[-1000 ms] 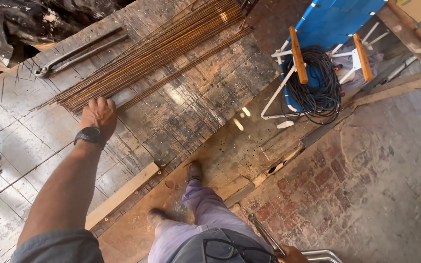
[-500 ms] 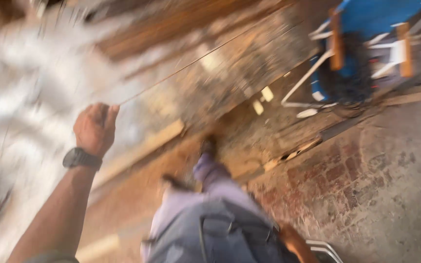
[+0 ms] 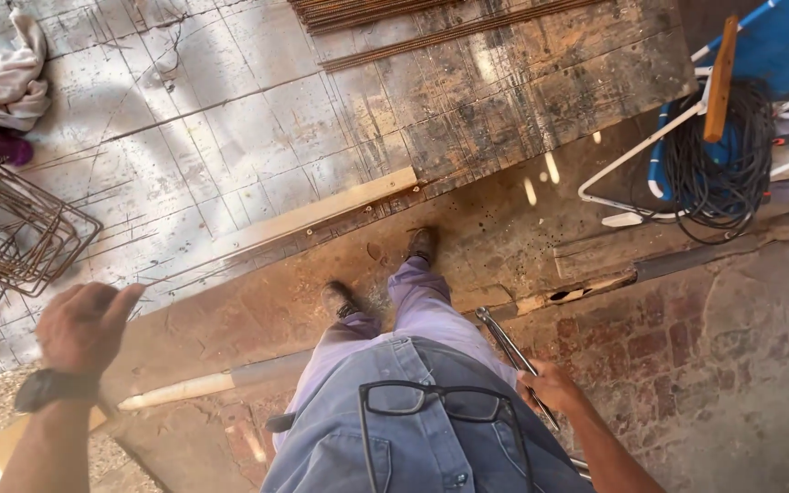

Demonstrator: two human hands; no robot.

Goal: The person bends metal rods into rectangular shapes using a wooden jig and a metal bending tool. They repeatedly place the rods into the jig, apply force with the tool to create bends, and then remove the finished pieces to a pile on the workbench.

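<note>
My left hand (image 3: 84, 324), with a black watch on the wrist, is closed in a fist over the near edge of the scratched grey work table (image 3: 230, 128). I see nothing in it. My right hand (image 3: 550, 388) is low beside my hip and grips a pair of long metal pincers (image 3: 504, 342), jaws pointing up and away from me. A bundle of rusty steel rods (image 3: 367, 11) lies at the table's far edge. One separate rod (image 3: 449, 33) lies just in front of it. My feet stand on the dusty floor next to the table.
Bent wire stirrups (image 3: 11, 237) sit at the table's left, near a crumpled cloth (image 3: 2, 82). A wooden batten (image 3: 312, 215) lies along the table edge. A blue and white frame holds a coil of black cable (image 3: 714, 164). A pale pole (image 3: 184, 391) lies on the floor.
My left hand left the rods at the far side, pulled one thin rod toward me, and is now a fist at the near edge. The view swung to the left.
</note>
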